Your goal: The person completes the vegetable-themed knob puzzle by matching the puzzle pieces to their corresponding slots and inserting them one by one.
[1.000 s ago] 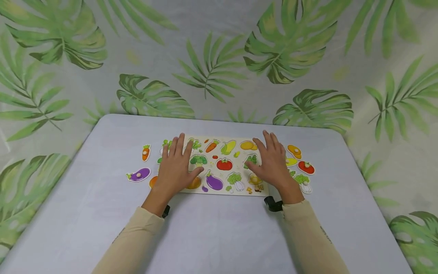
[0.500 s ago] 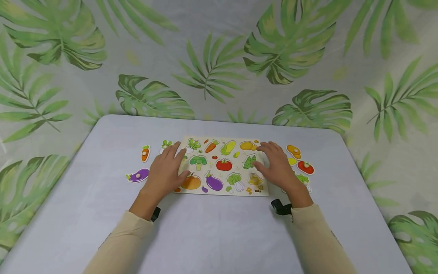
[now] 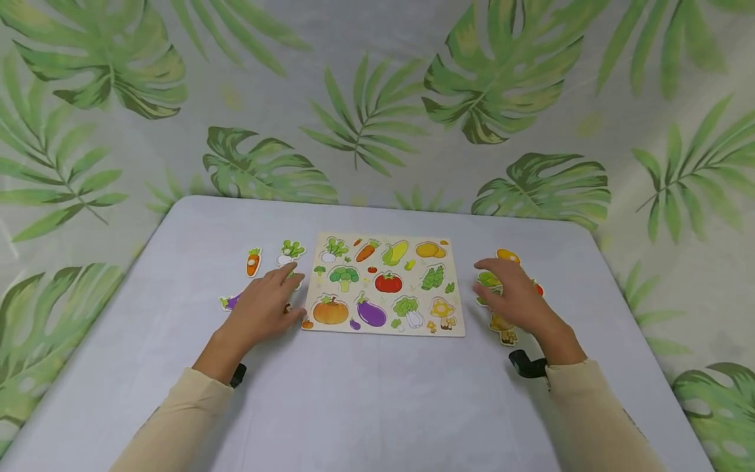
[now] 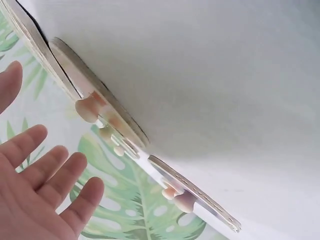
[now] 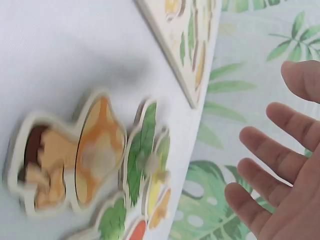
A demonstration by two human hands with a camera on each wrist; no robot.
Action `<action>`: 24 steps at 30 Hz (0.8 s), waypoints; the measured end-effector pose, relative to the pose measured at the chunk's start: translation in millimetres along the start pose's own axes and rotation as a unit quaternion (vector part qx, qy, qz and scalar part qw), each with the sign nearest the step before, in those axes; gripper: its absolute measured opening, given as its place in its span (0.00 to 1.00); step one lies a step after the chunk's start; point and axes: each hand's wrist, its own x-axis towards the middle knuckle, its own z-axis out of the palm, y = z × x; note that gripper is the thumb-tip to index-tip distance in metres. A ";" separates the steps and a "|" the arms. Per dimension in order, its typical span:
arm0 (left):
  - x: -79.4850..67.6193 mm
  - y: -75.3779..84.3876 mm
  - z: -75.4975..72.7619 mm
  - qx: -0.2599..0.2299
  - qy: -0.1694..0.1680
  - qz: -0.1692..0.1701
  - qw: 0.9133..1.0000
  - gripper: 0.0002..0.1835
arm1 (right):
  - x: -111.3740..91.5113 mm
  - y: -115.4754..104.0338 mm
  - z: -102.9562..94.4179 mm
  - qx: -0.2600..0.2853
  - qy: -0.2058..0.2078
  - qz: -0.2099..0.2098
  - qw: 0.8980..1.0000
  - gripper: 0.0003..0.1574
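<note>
A wooden vegetable puzzle board [image 3: 383,284] lies mid-table, printed with a pumpkin, a tomato, an eggplant and other vegetables. My left hand [image 3: 259,308], fingers relaxed and spread, hovers left of the board over several loose knobbed pieces. Around it lie a carrot piece [image 3: 253,262], a white radish piece [image 3: 291,252] and a partly covered eggplant piece [image 3: 231,302]. To the board's right, my right hand [image 3: 519,295] hangs loosely bent above more pieces, holding nothing. A mushroom piece [image 5: 95,155], a green asparagus piece [image 5: 142,150] and a leafy green piece [image 5: 114,217] show in the right wrist view.
A white cloth covers the table [image 3: 377,400]. Behind it hangs a leaf-patterned curtain [image 3: 377,98]. A black wrist camera mount [image 3: 527,364] sits at my right wrist, and another [image 3: 238,375] shows at the left.
Both hands have moved apart, from over the board to the loose pieces on either side. The board is now uncovered and the mushroom piece shows on the right.
</note>
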 end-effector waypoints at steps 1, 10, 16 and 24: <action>-0.5 -0.7 0.3 -0.001 -0.003 0.003 1.000 0.36 | -1.3 2.2 -2.5 -0.008 0.000 -0.003 1.000 0.28; 1.7 -4.5 -2.5 0.029 -0.068 0.066 0.995 0.39 | -13.6 32.2 -23.6 -0.041 -0.006 -0.013 0.999 0.27; 2.9 -5.2 -5.4 0.033 -0.105 0.091 0.990 0.38 | -23.0 49.2 -29.6 -0.046 -0.018 0.013 0.999 0.27; 7.4 -2.2 -4.4 0.029 -0.133 0.096 0.986 0.38 | -29.7 62.4 -33.2 -0.049 -0.001 -0.010 0.999 0.24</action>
